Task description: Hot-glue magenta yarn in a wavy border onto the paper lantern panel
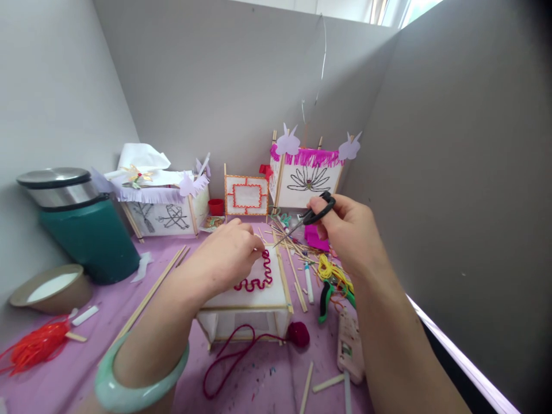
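Observation:
A white paper box with thin wooden edges (282, 296) stands at the centre, a wavy line of magenta yarn (254, 284) lying on its top. Over the far part of that top is my left hand (237, 247), its fingers pinched together near the yarn's end; what they grip is too small to make out. My right hand (345, 221) holds black-handled scissors (319, 208) to the right, their tips pointing down-left toward the box's far right corner. In front of the box lies a magenta yarn ball (298, 334) with a loose strand looping left.
Decorated paper lanterns (166, 221) and a framed panel (246, 195) stand behind. On the left are a teal bottle (90, 236), a bowl (26, 287) and red string (38, 345). Sticks, yellow cord (330, 269), green-handled pliers (325, 300) and a pink glue gun (350, 345) lie right.

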The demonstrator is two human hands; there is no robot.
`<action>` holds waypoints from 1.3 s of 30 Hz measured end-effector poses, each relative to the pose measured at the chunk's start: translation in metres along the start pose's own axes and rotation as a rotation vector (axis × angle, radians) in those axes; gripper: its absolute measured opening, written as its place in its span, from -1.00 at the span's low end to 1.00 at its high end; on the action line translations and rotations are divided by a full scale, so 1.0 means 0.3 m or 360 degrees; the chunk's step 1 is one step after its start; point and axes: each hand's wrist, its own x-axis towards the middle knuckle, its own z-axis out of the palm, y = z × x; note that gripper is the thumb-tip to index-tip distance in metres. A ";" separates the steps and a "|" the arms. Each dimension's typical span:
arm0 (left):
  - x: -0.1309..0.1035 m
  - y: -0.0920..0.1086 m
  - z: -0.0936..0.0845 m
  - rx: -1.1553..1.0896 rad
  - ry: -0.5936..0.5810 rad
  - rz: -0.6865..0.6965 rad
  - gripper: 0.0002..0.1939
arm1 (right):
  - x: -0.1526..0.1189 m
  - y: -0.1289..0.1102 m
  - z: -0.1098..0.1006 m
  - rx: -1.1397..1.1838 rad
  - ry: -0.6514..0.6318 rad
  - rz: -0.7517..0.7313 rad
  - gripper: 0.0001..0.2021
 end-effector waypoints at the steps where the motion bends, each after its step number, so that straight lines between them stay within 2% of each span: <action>1: -0.001 0.001 -0.001 -0.0006 -0.0003 -0.0005 -0.69 | -0.002 -0.003 -0.001 0.0046 0.0001 0.0002 -0.68; 6: -0.003 0.010 -0.008 -0.0010 -0.0019 -0.0018 -0.69 | -0.012 -0.027 0.009 0.0108 -0.0094 0.0024 -0.70; 21: -0.001 0.000 -0.003 -0.0042 0.0004 0.0056 -0.67 | -0.004 -0.015 0.025 -0.0014 -0.0126 -0.0018 -0.68; 28: -0.001 0.006 -0.003 -0.0058 -0.0006 0.0038 -0.68 | -0.012 -0.026 -0.001 0.0002 0.0045 -0.0044 -0.70; 34: -0.002 0.009 -0.007 -0.0053 -0.0033 0.0034 -0.67 | -0.019 -0.042 0.015 0.0056 -0.0081 -0.0057 -0.69; 39: 0.001 0.013 -0.010 -0.0012 -0.0039 0.0035 -0.67 | -0.011 -0.021 0.030 0.0011 -0.0081 -0.0078 -0.68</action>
